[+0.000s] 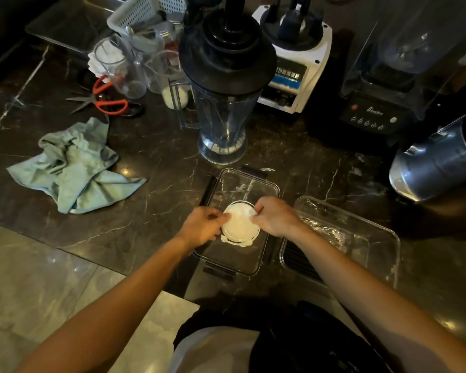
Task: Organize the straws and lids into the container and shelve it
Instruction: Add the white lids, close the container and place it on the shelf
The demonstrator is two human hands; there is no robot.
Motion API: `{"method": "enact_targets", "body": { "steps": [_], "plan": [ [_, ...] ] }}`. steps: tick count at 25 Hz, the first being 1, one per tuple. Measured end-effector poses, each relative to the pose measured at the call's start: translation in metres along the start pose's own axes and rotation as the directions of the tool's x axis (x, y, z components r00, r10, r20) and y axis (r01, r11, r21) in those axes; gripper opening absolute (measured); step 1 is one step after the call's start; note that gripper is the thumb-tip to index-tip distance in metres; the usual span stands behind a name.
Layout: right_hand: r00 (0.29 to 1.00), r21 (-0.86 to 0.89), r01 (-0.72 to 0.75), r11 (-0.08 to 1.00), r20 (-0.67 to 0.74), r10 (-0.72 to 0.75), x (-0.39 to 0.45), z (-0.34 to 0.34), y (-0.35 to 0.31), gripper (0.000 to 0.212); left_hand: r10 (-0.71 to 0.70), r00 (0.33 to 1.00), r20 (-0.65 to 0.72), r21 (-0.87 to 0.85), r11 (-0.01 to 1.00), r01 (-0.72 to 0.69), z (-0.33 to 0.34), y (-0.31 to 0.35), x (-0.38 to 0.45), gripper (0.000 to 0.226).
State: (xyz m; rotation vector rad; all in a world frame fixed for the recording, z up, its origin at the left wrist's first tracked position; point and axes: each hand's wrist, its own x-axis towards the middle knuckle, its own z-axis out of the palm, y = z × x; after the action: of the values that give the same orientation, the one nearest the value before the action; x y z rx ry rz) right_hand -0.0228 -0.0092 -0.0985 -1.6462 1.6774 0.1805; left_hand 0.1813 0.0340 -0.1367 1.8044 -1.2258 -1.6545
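Note:
A stack of translucent white cup lids (239, 225) is held over a flat clear container lid with black latches (242, 184) that lies on the dark marble counter. My left hand (203, 224) pinches the stack's left edge and my right hand (276, 216) grips its right edge. To the right stands a clear rectangular container (374, 238) with something shiny and clear, wrapped in plastic, lying along its bottom. I cannot tell whether those are straws.
A blender jug with a black lid (225, 103) stands just behind the container lid. Two blender bases (293, 57) (379, 109) and a steel pitcher (439, 162) crowd the back right. A green cloth (76, 168), red scissors (105, 99) and clear cups (124, 68) lie left.

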Motion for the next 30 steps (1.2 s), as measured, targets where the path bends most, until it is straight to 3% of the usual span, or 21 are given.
{"method": "enact_targets", "body": {
  "steps": [5, 8, 10, 16, 19, 22, 26, 28, 30],
  "plan": [
    [0.999, -0.008, -0.001, 1.000, 0.036, 0.001, -0.002, 0.006, -0.003, 0.016, 0.007, 1.000, -0.001, 0.038, 0.999, -0.007, 0.007, -0.003, -0.004, 0.031],
    [0.980, 0.148, -0.098, 0.984, 0.187, 0.069, -0.005, 0.007, -0.007, 0.037, -0.061, 0.998, -0.005, -0.014, 0.998, 0.061, 0.010, -0.001, -0.003, 0.032],
    [0.969, 0.161, -0.115, 0.980, 0.236, 0.075, -0.004, 0.010, -0.009, 0.047, -0.092, 0.996, 0.014, -0.038, 0.995, 0.092, 0.010, 0.000, -0.003, 0.033],
    [0.993, 0.310, -0.050, 0.949, 0.118, 0.014, -0.002, 0.007, -0.005, 0.079, -0.060, 0.996, 0.071, -0.135, 0.988, 0.069, -0.005, 0.002, -0.005, 0.033],
    [0.999, 0.387, 0.005, 0.922, 0.043, -0.024, -0.001, 0.006, -0.002, 0.068, 0.053, 0.999, -0.010, -0.148, 0.988, -0.054, -0.006, 0.005, -0.002, 0.039],
    [0.999, 0.460, 0.046, 0.887, -0.002, -0.050, 0.000, 0.006, 0.000, 0.072, 0.108, 0.994, -0.031, -0.196, 0.974, -0.112, -0.003, 0.011, -0.002, 0.041],
    [0.981, 0.419, 0.187, 0.888, -0.025, -0.195, -0.009, 0.008, 0.005, 0.097, 0.122, 0.992, -0.004, -0.281, 0.952, -0.119, -0.007, 0.018, -0.007, 0.047],
    [0.962, 0.361, 0.236, 0.902, 0.047, -0.270, -0.017, 0.010, 0.006, 0.116, 0.137, 0.989, 0.056, -0.326, 0.939, -0.112, -0.006, 0.023, -0.011, 0.054],
    [0.963, 0.363, 0.244, 0.899, 0.020, -0.270, -0.022, 0.010, 0.003, 0.122, 0.177, 0.974, 0.140, -0.354, 0.928, -0.118, -0.002, 0.029, -0.015, 0.052]
  ]
}}
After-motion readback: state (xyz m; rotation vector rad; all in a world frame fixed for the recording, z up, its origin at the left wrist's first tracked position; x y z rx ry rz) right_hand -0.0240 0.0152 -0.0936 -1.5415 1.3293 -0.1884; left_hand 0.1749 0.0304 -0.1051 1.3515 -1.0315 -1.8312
